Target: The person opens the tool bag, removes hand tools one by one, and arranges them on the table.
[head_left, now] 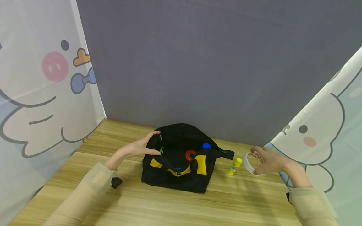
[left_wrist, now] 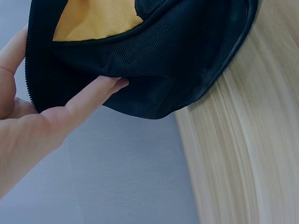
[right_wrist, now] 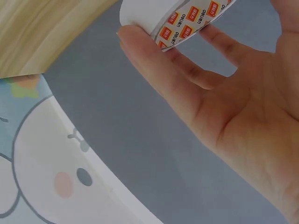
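Observation:
A black bag with yellow patches (head_left: 172,185) stands on the table with its top unzipped. My left hand (head_left: 138,147) grips the bag's left end; in the left wrist view the bag's cloth (left_wrist: 154,60) lies between thumb and fingers. Inside the bag show a red round object (head_left: 190,155) and a blue cap (head_left: 206,146); the rest of its contents is hidden or too dark. My right hand (head_left: 272,160) holds a roll of white tape (head_left: 249,166) above the table, to the right of the bag. In the right wrist view, the roll's printed core (right_wrist: 187,21) shows between the fingers.
A yellow glue stick (head_left: 235,166) is on the wooden table (head_left: 158,207) between the bag and the tape. A grey cloth wall (head_left: 198,69) rises behind, and printed cartoon curtains (head_left: 34,125) hang at both sides. The bag's strap buckle (head_left: 227,154) points right.

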Available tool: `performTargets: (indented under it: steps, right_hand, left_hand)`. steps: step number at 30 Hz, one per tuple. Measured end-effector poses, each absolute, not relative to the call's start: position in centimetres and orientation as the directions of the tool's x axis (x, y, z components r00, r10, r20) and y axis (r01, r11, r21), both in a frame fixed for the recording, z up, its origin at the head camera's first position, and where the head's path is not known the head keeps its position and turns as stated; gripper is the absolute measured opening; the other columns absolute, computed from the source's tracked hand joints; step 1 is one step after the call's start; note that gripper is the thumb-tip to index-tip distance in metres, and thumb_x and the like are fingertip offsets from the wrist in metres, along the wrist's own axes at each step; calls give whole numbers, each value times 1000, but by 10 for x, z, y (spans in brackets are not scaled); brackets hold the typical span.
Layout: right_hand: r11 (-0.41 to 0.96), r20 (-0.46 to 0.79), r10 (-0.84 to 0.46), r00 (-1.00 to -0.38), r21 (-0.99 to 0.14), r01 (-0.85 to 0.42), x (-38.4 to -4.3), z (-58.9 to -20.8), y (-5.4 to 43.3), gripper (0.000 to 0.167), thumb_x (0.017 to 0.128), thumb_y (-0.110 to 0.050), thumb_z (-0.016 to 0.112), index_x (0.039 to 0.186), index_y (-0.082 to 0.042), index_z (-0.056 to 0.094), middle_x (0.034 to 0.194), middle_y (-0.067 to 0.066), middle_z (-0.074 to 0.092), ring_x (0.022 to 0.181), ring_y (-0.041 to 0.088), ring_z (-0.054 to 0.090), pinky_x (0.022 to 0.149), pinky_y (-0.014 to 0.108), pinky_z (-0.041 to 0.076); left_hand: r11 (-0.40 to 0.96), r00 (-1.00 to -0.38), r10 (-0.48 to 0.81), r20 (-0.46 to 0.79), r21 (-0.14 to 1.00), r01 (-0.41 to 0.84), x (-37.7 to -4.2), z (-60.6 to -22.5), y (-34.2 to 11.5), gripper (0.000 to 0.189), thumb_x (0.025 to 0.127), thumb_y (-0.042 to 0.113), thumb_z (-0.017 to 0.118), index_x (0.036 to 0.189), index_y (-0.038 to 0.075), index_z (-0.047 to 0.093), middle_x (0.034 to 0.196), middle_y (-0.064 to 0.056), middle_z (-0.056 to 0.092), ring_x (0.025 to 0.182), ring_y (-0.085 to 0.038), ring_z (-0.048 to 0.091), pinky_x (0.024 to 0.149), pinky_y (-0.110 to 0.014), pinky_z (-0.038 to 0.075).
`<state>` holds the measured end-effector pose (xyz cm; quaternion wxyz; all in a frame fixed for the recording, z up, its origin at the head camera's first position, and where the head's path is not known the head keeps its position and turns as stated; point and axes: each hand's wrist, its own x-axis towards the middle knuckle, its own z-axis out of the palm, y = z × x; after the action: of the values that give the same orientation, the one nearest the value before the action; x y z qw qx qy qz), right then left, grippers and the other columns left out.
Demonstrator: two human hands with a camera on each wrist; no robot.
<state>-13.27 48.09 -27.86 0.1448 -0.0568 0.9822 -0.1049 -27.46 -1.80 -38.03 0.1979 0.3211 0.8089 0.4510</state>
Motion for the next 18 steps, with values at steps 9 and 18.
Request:
performTargets:
  steps: [9, 18]
  right_hand:
    - [972, -243, -138, -960, -219, -85, -130, -294, 492, 86, 65, -26, 83, 138, -1, 44, 135, 40, 38, 107, 46, 56, 71, 48, 53]
    - [957, -192, -145, -971, -276, -89, -125, -315, 508, 82, 62, -23, 84, 131, 2, 48, 146, 50, 20, 137, 69, 3, 85, 74, 43]
  left_hand:
    - [376, -706, 707, -33, 864, 336, -275, -379, -18, 93, 92, 31, 71, 159, 16, 9, 167, -19, -5, 152, -48, 5, 114, -71, 21]
    - [376, -704, 709, -33, 863, 337, -273, -378, -17, 93, 92, 29, 71, 159, 14, 8, 167, -20, -5, 152, -48, 6, 114, -70, 21]
